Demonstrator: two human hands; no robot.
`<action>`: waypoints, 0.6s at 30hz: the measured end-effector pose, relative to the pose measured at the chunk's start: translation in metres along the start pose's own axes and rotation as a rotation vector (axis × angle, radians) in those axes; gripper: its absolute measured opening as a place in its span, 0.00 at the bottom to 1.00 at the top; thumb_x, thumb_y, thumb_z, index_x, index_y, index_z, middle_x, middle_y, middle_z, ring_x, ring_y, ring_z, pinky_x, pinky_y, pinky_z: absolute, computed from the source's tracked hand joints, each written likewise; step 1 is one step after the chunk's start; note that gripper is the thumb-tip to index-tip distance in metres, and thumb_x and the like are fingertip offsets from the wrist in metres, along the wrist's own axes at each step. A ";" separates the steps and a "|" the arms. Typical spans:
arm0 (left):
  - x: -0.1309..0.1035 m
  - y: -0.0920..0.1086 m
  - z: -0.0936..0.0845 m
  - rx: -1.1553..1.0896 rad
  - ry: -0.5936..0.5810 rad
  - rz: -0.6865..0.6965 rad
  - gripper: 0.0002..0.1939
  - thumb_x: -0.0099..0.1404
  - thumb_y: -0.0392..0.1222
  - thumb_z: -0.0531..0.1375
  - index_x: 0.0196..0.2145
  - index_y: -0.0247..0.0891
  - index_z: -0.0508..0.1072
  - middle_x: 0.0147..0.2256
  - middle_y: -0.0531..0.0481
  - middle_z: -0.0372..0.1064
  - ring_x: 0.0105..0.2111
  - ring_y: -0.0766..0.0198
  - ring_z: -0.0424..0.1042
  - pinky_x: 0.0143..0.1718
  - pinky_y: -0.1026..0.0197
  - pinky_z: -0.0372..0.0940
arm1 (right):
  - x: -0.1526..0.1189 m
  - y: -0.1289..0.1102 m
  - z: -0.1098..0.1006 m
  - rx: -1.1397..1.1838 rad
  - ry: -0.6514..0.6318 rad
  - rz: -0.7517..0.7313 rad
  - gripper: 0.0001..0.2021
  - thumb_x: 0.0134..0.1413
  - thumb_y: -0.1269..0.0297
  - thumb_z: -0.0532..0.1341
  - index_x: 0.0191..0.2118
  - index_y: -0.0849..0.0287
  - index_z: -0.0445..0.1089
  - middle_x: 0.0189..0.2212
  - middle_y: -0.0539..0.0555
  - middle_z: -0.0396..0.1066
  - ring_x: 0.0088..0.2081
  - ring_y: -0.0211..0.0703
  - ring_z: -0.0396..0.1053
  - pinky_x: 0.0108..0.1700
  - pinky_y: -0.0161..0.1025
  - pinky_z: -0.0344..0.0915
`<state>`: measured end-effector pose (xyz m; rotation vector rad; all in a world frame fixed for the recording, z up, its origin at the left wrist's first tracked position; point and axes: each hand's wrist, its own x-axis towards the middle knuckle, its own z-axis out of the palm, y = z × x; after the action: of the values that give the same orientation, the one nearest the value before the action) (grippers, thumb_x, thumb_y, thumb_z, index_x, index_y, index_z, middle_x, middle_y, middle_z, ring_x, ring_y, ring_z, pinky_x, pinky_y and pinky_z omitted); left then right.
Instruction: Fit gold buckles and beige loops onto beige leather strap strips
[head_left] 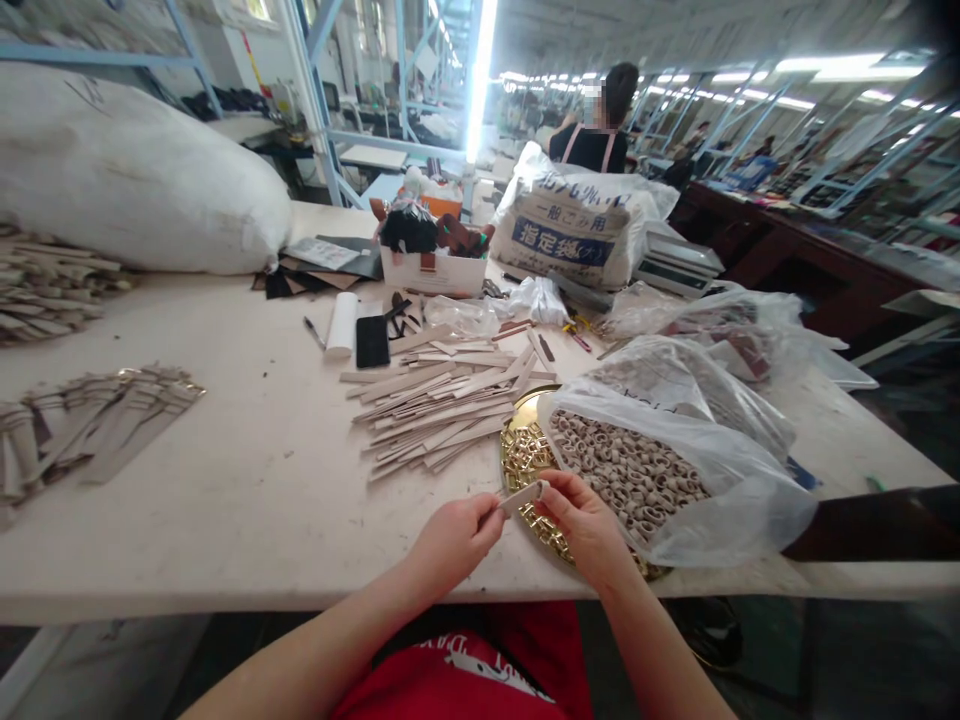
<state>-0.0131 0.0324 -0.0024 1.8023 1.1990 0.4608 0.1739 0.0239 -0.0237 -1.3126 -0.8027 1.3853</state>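
Near the table's front edge, my left hand [459, 540] pinches one end of a short beige strip [520, 497]. At the strip's other end my right hand [581, 520] is closed, with fingertips around a small loop-like piece there. Under and beside my right hand lies a round gold tray [531, 403] with many small gold metal buckles [527, 450]. An open clear bag of small beige loops [637, 475] rests partly on the tray. A loose pile of beige strips [442, 405] lies beyond my hands.
Assembled straps [112, 415] lie at the left, below a large white sack [135, 175]. Behind the strips are a black phone [373, 342], a white roll [342, 325] and a white box [433, 272]. A person [600, 125] is beyond a printed bag [570, 225].
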 end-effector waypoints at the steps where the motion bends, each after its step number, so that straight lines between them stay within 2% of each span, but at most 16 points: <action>1: 0.000 -0.001 -0.001 0.045 -0.019 -0.002 0.14 0.62 0.44 0.47 0.26 0.38 0.68 0.19 0.55 0.63 0.21 0.67 0.61 0.23 0.67 0.50 | -0.001 0.002 0.000 -0.043 -0.010 -0.013 0.15 0.38 0.57 0.67 0.35 0.56 0.71 0.30 0.49 0.70 0.30 0.37 0.66 0.35 0.36 0.64; 5: 0.000 -0.002 -0.009 0.176 -0.113 -0.004 0.14 0.62 0.44 0.47 0.28 0.38 0.70 0.23 0.51 0.67 0.24 0.65 0.64 0.24 0.66 0.50 | -0.005 0.009 -0.001 -0.199 -0.064 -0.015 0.17 0.36 0.56 0.68 0.33 0.59 0.71 0.26 0.49 0.70 0.28 0.38 0.64 0.33 0.36 0.61; 11: -0.003 -0.001 -0.020 0.126 -0.331 -0.023 0.15 0.62 0.46 0.47 0.31 0.39 0.71 0.28 0.50 0.70 0.28 0.63 0.67 0.27 0.65 0.55 | -0.012 0.012 0.001 -0.235 -0.178 0.066 0.14 0.40 0.54 0.64 0.32 0.59 0.71 0.20 0.47 0.67 0.25 0.37 0.63 0.33 0.36 0.59; 15: -0.007 -0.002 -0.010 0.049 -0.235 -0.039 0.20 0.64 0.52 0.43 0.36 0.38 0.69 0.31 0.49 0.70 0.31 0.61 0.67 0.31 0.63 0.58 | -0.016 0.025 0.020 -0.167 -0.196 0.099 0.17 0.38 0.56 0.66 0.35 0.59 0.67 0.19 0.46 0.66 0.24 0.37 0.62 0.31 0.36 0.59; 18: -0.007 -0.007 0.000 0.001 -0.148 -0.138 0.24 0.64 0.56 0.42 0.47 0.37 0.62 0.33 0.47 0.70 0.33 0.58 0.68 0.33 0.61 0.58 | -0.017 0.038 0.031 -0.098 -0.161 0.057 0.23 0.38 0.57 0.66 0.42 0.57 0.61 0.20 0.45 0.64 0.23 0.36 0.62 0.28 0.35 0.59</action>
<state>-0.0204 0.0273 -0.0071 1.7100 1.2108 0.2427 0.1334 0.0034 -0.0487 -1.3188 -0.9581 1.5281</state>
